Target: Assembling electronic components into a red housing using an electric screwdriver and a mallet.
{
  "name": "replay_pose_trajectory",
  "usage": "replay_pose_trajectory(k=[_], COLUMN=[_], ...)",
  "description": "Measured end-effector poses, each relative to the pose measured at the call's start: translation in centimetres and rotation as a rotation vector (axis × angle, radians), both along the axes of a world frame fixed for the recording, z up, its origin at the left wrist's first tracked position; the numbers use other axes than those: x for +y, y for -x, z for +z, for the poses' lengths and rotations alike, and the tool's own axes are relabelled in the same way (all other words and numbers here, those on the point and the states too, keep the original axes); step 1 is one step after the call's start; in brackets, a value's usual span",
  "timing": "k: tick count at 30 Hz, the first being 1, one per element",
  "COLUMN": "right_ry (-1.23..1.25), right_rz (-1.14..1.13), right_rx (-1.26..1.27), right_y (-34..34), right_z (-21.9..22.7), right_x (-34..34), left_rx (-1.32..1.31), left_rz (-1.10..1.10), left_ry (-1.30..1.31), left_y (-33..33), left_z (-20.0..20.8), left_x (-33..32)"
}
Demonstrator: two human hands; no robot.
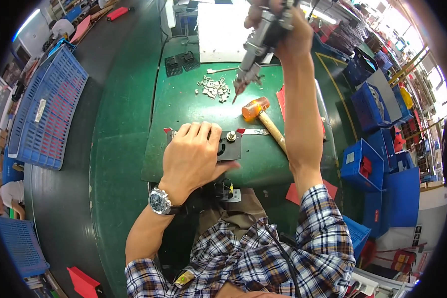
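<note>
My left hand [191, 155] lies over a dark metal plate [233, 149], its fingers bent over the plate's far side and its thumb stretched along the near edge. A silver stud [231, 135] and a curved cutout show on the plate's uncovered right part; the rest is under the hand. Raised at the far right, my right hand [294, 32] is closed around a silver-and-black power screwdriver [258, 47]. Its thin bit points down and left, over the bench and clear of the plate. Small red pieces [241, 131] show at the plate's far corners.
Several small metal clips [216, 89] lie on the green bench [184, 107]. Right of them is an amber-headed mallet [256, 109]. Black slotted parts [182, 63] sit by a white panel [222, 32]. Blue crates [49, 109] flank both sides, with co-workers at the far left.
</note>
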State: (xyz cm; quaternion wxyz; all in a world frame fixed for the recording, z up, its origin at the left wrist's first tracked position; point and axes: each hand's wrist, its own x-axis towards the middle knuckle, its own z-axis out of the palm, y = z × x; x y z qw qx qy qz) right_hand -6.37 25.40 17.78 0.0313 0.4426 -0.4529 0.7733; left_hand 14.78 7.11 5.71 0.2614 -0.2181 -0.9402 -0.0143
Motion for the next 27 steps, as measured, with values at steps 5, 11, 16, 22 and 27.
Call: replay_pose_trajectory(k=[5,11,16,22,27], right_ry=[0.233,0.034,-0.044,-0.106,-0.080], right_rz=[0.189,-0.390,-0.275,-0.252,-0.238], right_rx=[0.069,-0.002,-0.012,-0.017,0.001], right_y=[-6.5,-11.7,-13.9,-15.0,-13.4], right_z=[1.7,1.6,2.2,2.3,1.7], right_x=[1.8,0.0,0.3,0.9,1.2], left_rx=[0.044,0.066,0.094,0.133,0.108], left_rz=[0.022,0.061,0.041,0.036,0.040], left_ry=[0.022,0.038,0.029,0.013,0.021], left_y=[0.5,1.3,1.2,1.3,2.1], left_z=[0.2,0.0,-0.4,-0.5,-0.7], left_x=[0.7,0.2,1.1,2.2,2.2])
